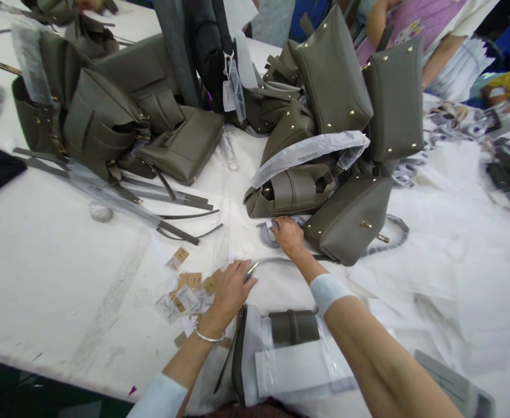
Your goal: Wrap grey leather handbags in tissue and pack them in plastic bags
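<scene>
Left hand (232, 285): we're pinching a shiny metal strap end (252, 268). Right hand (288, 234): touching a coiled grey strap (265, 235), grip unclear tbh.

Tags (189, 281) on table (58, 273) — bags (336, 81) behind, left and right

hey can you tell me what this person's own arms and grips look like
The left grip and right grip are ungloved. A thin, silvery bangle circles the left arm at the wrist; none shows on the right arm. Pale blue cloth covers part of the left forearm, and a matching pale blue band wraps the right, with bare arm on both sides.
</scene>
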The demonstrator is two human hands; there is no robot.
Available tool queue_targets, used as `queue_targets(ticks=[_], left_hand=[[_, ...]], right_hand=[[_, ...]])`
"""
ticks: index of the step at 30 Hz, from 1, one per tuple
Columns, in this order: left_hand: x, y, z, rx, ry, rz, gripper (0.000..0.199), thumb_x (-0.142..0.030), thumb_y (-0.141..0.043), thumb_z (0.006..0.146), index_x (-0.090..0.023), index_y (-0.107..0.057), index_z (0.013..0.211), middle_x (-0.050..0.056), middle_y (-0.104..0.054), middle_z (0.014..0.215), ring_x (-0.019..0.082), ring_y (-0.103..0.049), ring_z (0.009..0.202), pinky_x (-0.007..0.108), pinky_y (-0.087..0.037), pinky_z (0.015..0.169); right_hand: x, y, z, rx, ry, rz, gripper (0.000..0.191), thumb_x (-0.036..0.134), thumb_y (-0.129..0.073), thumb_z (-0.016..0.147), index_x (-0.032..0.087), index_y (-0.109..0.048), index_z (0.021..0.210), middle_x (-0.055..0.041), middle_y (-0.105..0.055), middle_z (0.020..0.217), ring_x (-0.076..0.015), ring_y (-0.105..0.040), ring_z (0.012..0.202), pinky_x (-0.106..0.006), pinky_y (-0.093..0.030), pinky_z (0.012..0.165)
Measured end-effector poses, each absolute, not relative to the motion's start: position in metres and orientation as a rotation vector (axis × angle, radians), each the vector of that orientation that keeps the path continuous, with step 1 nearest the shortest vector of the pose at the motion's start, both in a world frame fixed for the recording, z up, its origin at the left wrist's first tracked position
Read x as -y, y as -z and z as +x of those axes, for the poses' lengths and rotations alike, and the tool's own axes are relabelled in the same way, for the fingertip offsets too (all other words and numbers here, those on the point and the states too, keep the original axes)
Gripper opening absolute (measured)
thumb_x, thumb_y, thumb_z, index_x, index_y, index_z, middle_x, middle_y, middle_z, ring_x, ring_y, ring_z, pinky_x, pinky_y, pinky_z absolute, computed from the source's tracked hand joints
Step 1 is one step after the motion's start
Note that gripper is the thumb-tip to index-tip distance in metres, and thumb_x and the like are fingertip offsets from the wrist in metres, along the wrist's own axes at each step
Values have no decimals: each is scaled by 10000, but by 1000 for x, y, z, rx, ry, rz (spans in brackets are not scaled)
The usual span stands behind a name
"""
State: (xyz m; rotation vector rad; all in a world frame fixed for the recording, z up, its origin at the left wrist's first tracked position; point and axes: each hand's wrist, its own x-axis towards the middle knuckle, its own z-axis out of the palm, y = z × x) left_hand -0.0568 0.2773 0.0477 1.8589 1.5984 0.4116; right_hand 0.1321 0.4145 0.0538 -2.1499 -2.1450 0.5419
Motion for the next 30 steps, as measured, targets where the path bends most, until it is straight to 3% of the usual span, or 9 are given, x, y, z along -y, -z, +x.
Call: queue_targets(ticks=[7, 11, 16, 19, 26, 30], left_hand=[[-279, -35, -34, -1607, -291, 1817, 402, -122, -525, 879, -215, -553, 1269, 68, -591, 1083, 220, -568, 1039, 352, -473, 927], [-280, -33, -29, -1527, -282, 1822, 497, -69, -469, 867, -249, -505, 1329, 52, -551, 1143, 180, -562, 1041, 295, -471, 920], [-279, -36, -21, -1407, -201, 1923, 507, -29, -440, 832, -270, -528, 1269, 30, -541, 1102, 167, -554, 1051, 267, -452, 929], [-278, -39, -19, -1412, -123, 1972, 506, -22, -444, 816, -269, -528, 1250, 33, -530, 1093, 171, -557, 1035, 260, -460, 890], [-273, -42, -22, -1443, -98, 2062, 456, -50, -468, 823, -268, -533, 1218, 39, -528, 1084, 186, -550, 994, 283, -453, 837], [-274, -47, -17, -1461, -85, 2126, 302, -203, -571, 834, -238, -582, 1133, 52, -555, 1073, 236, -530, 1026, 357, -436, 882]], right_hand=[[-343, -84, 164, 2073, -504, -1694, 227, 274, -570, 908, 186, -664, 1095, -74, -677, 973, -208, -607, 921, -314, -453, 873], [-288, -85, 168, 2218, -587, -1787, 159, 210, -594, 870, 197, -662, 1013, -59, -669, 930, -208, -614, 886, -307, -470, 823], [-268, -66, 156, 2249, -569, -2094, 417, 181, -549, 892, 162, -514, 1307, -97, -651, 1046, -215, -624, 918, -298, -473, 807], [-275, -64, 150, 2395, -541, -2066, 487, 149, -473, 921, 210, -449, 1403, -95, -634, 1083, -202, -617, 912, -285, -465, 818], [-278, -68, 151, 2536, -775, -1877, 430, 92, -482, 878, 243, -575, 1269, -61, -591, 1114, -167, -574, 1021, -221, -458, 853], [-274, -63, 146, 2528, -703, -1968, 294, 157, -518, 909, 262, -633, 1158, -59, -589, 1105, -179, -565, 1019, -229, -470, 814]])
